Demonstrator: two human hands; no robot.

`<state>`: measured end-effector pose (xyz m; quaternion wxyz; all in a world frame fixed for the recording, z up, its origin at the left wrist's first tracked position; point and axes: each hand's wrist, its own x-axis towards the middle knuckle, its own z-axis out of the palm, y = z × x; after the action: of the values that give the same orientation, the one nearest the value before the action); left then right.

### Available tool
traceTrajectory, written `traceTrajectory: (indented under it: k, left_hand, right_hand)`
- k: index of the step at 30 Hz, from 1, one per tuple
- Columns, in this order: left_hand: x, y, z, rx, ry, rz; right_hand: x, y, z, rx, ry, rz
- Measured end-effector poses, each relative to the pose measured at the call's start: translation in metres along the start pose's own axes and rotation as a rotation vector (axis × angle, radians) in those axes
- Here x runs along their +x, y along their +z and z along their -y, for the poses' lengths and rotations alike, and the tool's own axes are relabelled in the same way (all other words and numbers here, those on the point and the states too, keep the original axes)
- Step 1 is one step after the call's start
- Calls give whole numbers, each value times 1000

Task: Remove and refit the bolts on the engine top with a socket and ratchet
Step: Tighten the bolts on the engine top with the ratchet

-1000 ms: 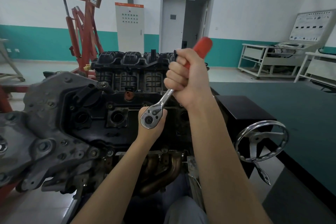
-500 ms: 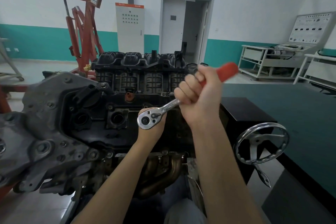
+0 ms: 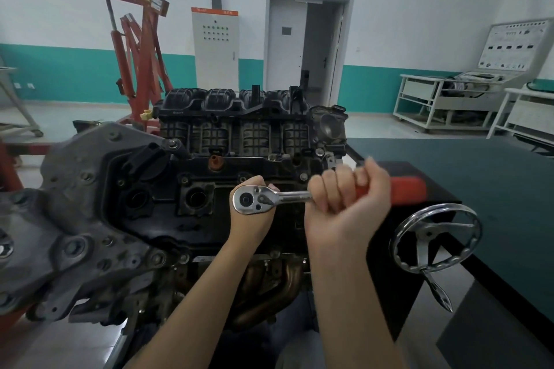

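At the centre of the frame the right hand (image 3: pixel 344 198) clenches the red handle of the chrome ratchet (image 3: pixel 254 199), whose shaft lies level, while the left hand (image 3: pixel 251 219) cups beneath the rounded head, its grip hidden, so it cannot be told. The socket and the bolt under it are out of sight on the dark, oily engine top (image 3: pixel 239 165). The job looks mid-way at best: one bolt is being turned, and several dull bolt heads remain seated along the ribbed black cover.
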<state>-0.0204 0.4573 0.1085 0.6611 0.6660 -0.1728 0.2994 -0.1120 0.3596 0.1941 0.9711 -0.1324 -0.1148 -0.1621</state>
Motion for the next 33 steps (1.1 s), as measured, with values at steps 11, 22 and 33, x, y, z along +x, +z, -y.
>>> traceTrajectory:
  k: [11,22,33]
  left_hand:
    - [2,-2,6,112,-76,-52]
    - [0,1,2,45,-30,-65]
    - [4,1,3,122,-41,-69]
  right_hand:
    - [42,41,-1,-347,320,252]
    - [10,10,2,-57,79,35]
    - [37,38,0,-320,268,233]
